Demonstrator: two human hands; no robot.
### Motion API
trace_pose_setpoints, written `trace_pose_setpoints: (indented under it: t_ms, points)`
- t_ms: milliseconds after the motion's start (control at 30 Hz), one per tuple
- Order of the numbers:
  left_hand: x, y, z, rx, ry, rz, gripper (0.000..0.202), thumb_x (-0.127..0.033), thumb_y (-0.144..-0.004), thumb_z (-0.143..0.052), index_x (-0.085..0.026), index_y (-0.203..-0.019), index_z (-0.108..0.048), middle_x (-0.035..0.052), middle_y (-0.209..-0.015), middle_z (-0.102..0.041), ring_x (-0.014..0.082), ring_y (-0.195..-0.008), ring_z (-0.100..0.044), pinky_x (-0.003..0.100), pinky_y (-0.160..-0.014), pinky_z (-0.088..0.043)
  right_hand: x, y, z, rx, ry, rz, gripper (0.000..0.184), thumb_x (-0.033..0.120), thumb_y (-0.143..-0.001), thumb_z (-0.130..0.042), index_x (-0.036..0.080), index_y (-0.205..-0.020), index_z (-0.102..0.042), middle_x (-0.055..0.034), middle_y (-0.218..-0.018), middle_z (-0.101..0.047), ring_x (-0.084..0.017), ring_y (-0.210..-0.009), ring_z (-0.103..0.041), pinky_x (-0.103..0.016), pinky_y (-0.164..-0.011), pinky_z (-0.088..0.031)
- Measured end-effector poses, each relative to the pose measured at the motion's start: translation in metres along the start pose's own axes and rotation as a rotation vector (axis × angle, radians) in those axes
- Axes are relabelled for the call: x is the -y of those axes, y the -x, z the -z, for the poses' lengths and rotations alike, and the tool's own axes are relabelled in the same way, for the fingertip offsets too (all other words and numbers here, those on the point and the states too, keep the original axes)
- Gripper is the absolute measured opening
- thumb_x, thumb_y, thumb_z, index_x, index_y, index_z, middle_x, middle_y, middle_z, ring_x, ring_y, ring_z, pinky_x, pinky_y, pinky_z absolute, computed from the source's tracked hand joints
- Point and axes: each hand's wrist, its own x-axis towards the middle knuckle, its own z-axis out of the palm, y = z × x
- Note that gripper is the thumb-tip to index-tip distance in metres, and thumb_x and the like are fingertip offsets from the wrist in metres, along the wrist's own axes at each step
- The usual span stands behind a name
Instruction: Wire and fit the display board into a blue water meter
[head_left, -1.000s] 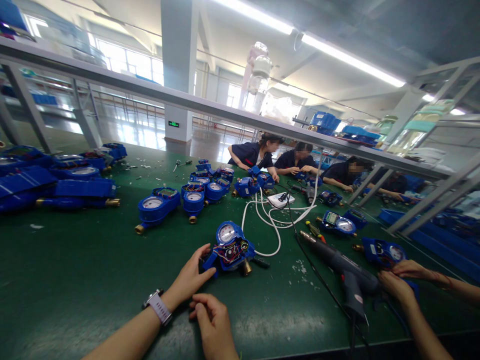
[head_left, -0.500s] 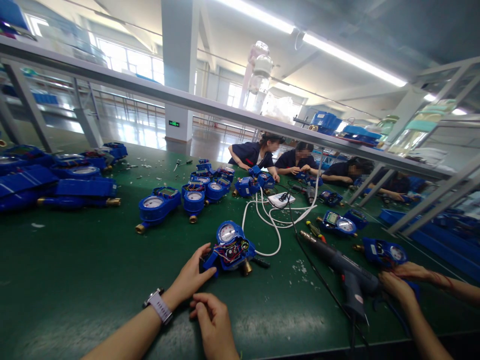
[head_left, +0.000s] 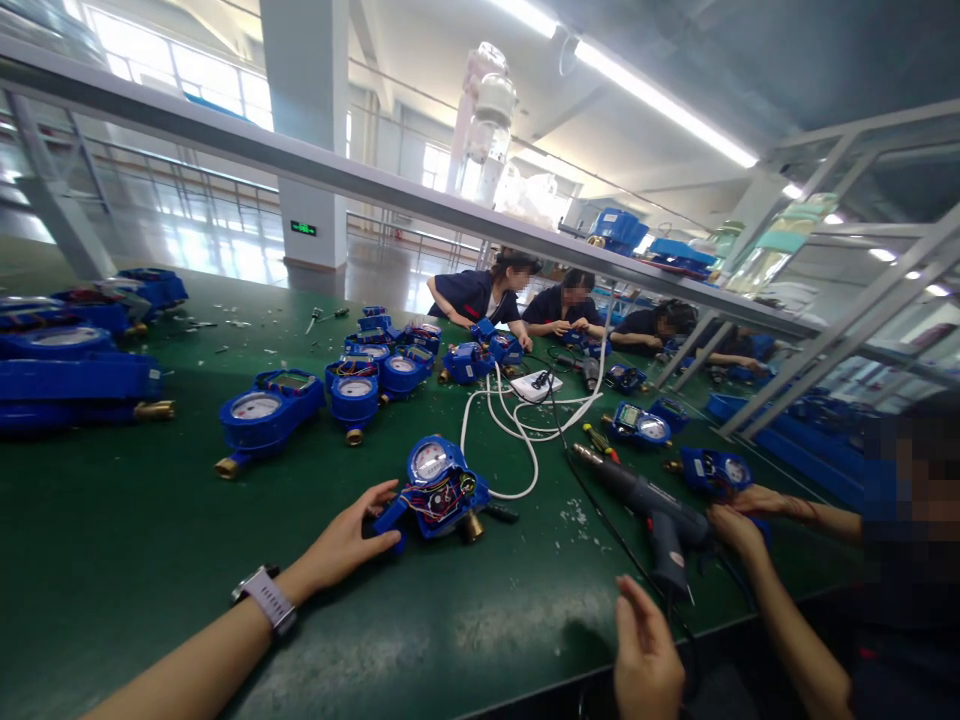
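Observation:
A blue water meter (head_left: 439,490) lies before me with its lower housing uncovered, coloured wires showing inside and a round dial at its top. My left hand (head_left: 349,535) grips the left side of this meter between thumb and fingers, partly hiding that end. A watch is on the left wrist. Off to the right, at the table's front edge, my right hand (head_left: 646,650) is raised, fingers stretched out with nothing visible in them. A dark heat gun (head_left: 652,510) lies just beyond it, its nozzle toward the far side.
Several more meters (head_left: 270,410) stand at the left and centre. Behind my meter are a white power strip (head_left: 536,386), looped cables and a yellow-handled screwdriver (head_left: 600,440). A co-worker's hands (head_left: 742,520) hold a meter at right. An overhead shelf (head_left: 420,215) crosses the view.
My right hand has moved from beside my left hand to the right, toward the heat gun. My left hand stays on the meter. The view has turned to the right.

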Motion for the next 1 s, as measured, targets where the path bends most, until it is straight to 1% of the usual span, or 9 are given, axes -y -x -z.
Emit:
trace_pose_setpoints:
  t_ms: [100,167,267,333,500,667,800,900,1000]
  points:
    - [-0.004,-0.003,0.004,0.057,-0.025,-0.011,0.073,-0.046,-0.078,-0.064,-0.021,-0.14,-0.035,0.0118,-0.135,-0.054,0.0302,-0.12,-0.054,0.047,-0.105,-0.039,-0.01,-0.064,0.047,-0.177,0.143,-0.092,0.079,0.063,-0.071,-0.06,0.014,-0.132,-0.049,-0.0142,-0.141,-0.044,-0.033,-0.131,-0.038,-0.043,-0.112,-0.025]
    - [-0.005,-0.005,0.009,0.099,-0.05,-0.039,0.073,-0.046,-0.078,-0.065,-0.023,-0.14,-0.036,0.0104,-0.135,-0.054,0.03,-0.119,-0.054,0.046,-0.105,-0.04,-0.013,-0.096,0.061,-0.179,0.157,-0.191,0.077,0.059,-0.072,-0.063,0.01,-0.131,-0.05,-0.0173,-0.14,-0.045,-0.034,-0.132,-0.038,-0.043,-0.112,-0.026]
    - [0.001,-0.011,0.02,0.129,-0.09,-0.067,0.067,-0.047,-0.078,-0.064,-0.025,-0.137,-0.042,0.008,-0.137,-0.053,0.0291,-0.123,-0.052,0.045,-0.106,-0.039,-0.014,-0.128,0.063,-0.094,0.114,-0.344,0.049,0.046,-0.081,-0.065,0.011,-0.115,-0.059,-0.013,-0.121,-0.06,-0.029,-0.115,-0.055,-0.044,-0.1,-0.042]
    - [0.008,-0.016,0.025,0.086,-0.112,-0.088,0.061,-0.049,-0.078,-0.063,-0.025,-0.132,-0.048,0.0076,-0.137,-0.054,0.0292,-0.125,-0.051,0.046,-0.108,-0.038,-0.012,-0.143,0.058,-0.036,0.072,-0.431,0.032,0.038,-0.088,-0.062,0.013,-0.107,-0.061,-0.0083,-0.109,-0.064,-0.022,-0.098,-0.062,-0.041,-0.087,-0.051]
    - [0.023,-0.025,0.031,-0.127,-0.129,-0.148,0.049,-0.054,-0.073,-0.064,-0.022,-0.11,-0.065,0.0092,-0.125,-0.062,0.0302,-0.118,-0.056,0.046,-0.106,-0.041,-0.008,-0.167,0.045,0.033,-0.025,-0.617,0.023,0.034,-0.092,-0.058,0.012,-0.101,-0.061,-0.0038,-0.093,-0.064,-0.013,-0.075,-0.063,-0.03,-0.067,-0.055]
    - [0.019,-0.027,0.03,-0.136,-0.007,-0.032,0.059,-0.055,-0.071,-0.067,-0.018,-0.117,-0.059,0.0108,-0.116,-0.067,0.0306,-0.107,-0.063,0.047,-0.098,-0.046,-0.007,-0.165,0.022,0.057,-0.131,-0.687,0.02,0.032,-0.092,-0.06,0.012,-0.095,-0.061,-0.0015,-0.084,-0.063,-0.011,-0.067,-0.061,-0.026,-0.061,-0.054]
    - [0.012,-0.02,0.029,-0.187,0.094,-0.044,0.068,-0.051,-0.067,-0.072,-0.014,-0.121,-0.055,0.0154,-0.116,-0.067,0.0329,-0.109,-0.062,0.049,-0.098,-0.045,-0.001,-0.143,0.005,0.011,-0.221,-0.644,0.013,0.025,-0.09,-0.06,0.012,-0.092,-0.06,0.0002,-0.078,-0.062,-0.009,-0.059,-0.058,-0.022,-0.053,-0.051]
    - [0.013,-0.015,0.028,-0.184,0.094,-0.042,0.064,-0.047,-0.071,-0.07,-0.015,-0.124,-0.051,0.0132,-0.116,-0.068,0.0285,-0.112,-0.062,0.044,-0.1,-0.045,0.012,-0.116,0.001,-0.068,-0.274,-0.508,0.014,0.017,-0.074,-0.07,0.012,-0.083,-0.06,-0.0029,-0.073,-0.062,-0.011,-0.051,-0.056,-0.021,-0.045,-0.048]
    - [0.017,-0.011,0.028,-0.182,0.097,-0.039,0.059,-0.044,-0.074,-0.069,-0.017,-0.124,-0.05,0.0113,-0.113,-0.069,0.0268,-0.109,-0.064,0.042,-0.099,-0.046,0.03,-0.076,0.011,-0.153,-0.333,-0.296,0.04,0.021,-0.05,-0.079,0.019,-0.086,-0.062,-0.0013,-0.08,-0.061,-0.011,-0.051,-0.056,-0.023,-0.046,-0.05]
